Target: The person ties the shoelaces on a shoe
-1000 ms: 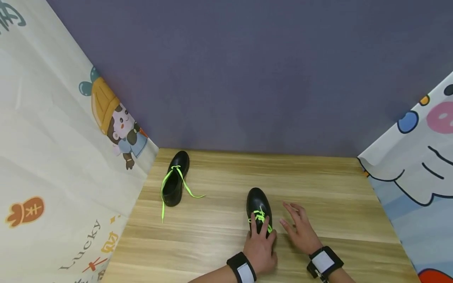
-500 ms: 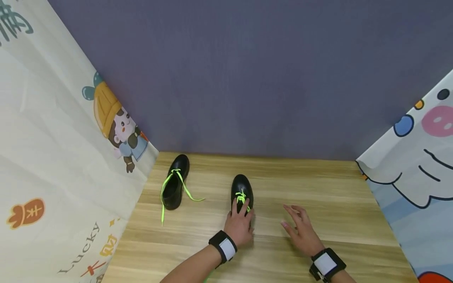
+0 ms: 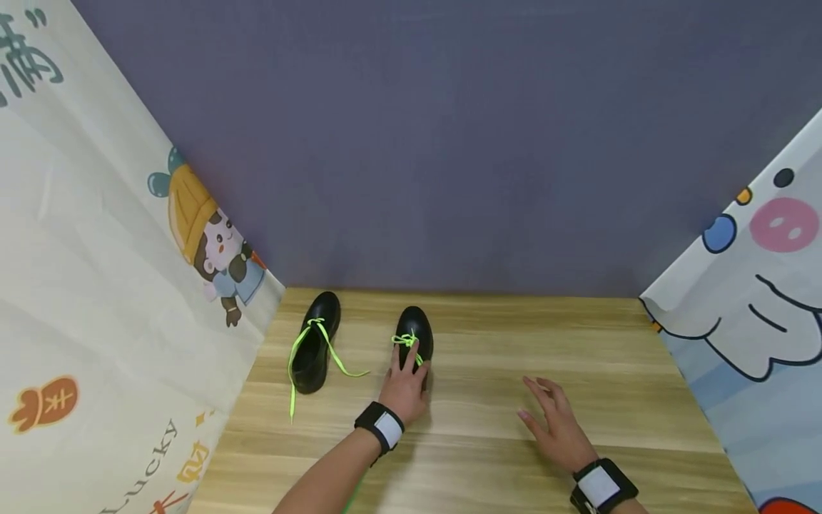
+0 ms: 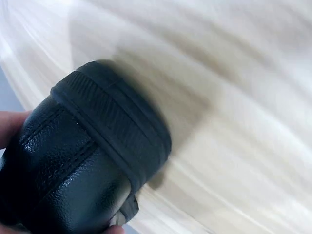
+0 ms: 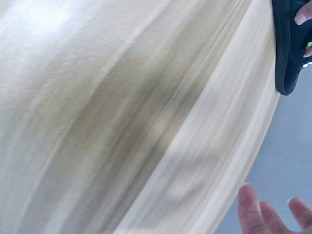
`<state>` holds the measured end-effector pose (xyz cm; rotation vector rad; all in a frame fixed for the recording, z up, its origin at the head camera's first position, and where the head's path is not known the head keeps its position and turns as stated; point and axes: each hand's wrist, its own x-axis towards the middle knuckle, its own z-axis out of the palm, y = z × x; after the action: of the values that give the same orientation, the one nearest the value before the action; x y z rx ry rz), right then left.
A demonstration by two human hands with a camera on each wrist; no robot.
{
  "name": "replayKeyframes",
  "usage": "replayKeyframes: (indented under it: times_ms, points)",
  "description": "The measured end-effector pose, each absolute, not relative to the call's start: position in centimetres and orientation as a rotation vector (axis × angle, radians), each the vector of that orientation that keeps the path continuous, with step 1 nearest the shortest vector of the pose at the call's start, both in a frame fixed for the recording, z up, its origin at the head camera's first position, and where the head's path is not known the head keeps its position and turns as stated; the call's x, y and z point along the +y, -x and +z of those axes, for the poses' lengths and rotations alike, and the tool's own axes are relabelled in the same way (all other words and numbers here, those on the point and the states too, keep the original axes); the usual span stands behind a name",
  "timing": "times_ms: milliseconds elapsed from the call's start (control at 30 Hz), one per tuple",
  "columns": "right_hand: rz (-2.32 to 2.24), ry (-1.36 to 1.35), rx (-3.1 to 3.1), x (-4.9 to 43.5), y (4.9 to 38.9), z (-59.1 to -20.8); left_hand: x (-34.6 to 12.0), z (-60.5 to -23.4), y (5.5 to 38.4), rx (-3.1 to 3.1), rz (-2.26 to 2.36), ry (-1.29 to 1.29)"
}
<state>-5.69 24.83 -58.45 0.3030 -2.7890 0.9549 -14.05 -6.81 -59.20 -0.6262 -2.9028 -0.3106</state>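
My left hand (image 3: 404, 392) grips a black leather shoe (image 3: 414, 323) from above, its fingers spread over the opening and sides. Bright green laces are tied in a bow on that shoe. The left wrist view shows the heel (image 4: 112, 117) with its ridged sole, thumb and fingers at its sides. A second black shoe (image 3: 310, 368) stands just to the left, toe away from me, its green lace (image 3: 340, 360) ends hanging loose on both sides. My right hand (image 3: 560, 428) holds nothing and hovers over the table at the right, fingers loosely bent.
The wood-grain table (image 3: 514, 335) ends at a dark grey-blue panel (image 3: 411, 143) at the back. Printed cloths border it on both sides: the left cloth (image 3: 96, 285) with a cartoon figure, the right cloth (image 3: 726, 343) with a pig snout.
My left hand has carried the tied shoe leftward and toward the back, beside the other shoe. The right hand stays nearly where it was.
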Motion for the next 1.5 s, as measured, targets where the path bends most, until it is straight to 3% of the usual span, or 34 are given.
replayKeyframes:
  times_ms: [833,1167,1500]
  points:
    - [0.923,-0.396,-2.732,24.2,4.0,-60.7,-11.3,-60.4,17.9,-2.940,-0.379,0.361]
    - [0.913,-0.421,-2.715,24.6,4.3,-60.7,-11.5,-59.0,18.3,-2.795,-0.522,0.411]
    - [0.925,-0.430,-2.719,23.8,4.7,-60.0,-17.2,-58.0,19.0,-2.750,-0.494,0.036]
